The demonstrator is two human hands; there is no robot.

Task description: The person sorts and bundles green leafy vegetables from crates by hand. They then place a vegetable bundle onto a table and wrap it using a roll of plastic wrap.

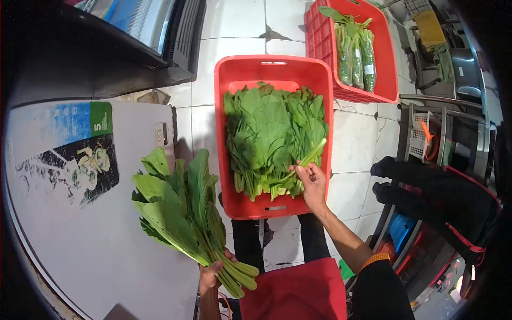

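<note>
A bunch of leafy greens [181, 213] is in my left hand [213, 273], its leaves fanned to the upper left over a white surface and its pale stems pointing to the lower right. Below me a red crate [327, 69] holds many more leafy greens [266, 128], stems toward me. At the crate's near right part, my right hand [312, 184] pinches a thin green stalk [313, 153] between thumb and fingers, just above the pile.
A second red crate [386, 64] with wrapped green vegetables [356, 58] stands at the upper right on the tiled floor [354, 141]. A white appliance [101, 240] is on the left. At the right are a metal rack [442, 130] and another person's dark-clothed legs [426, 189].
</note>
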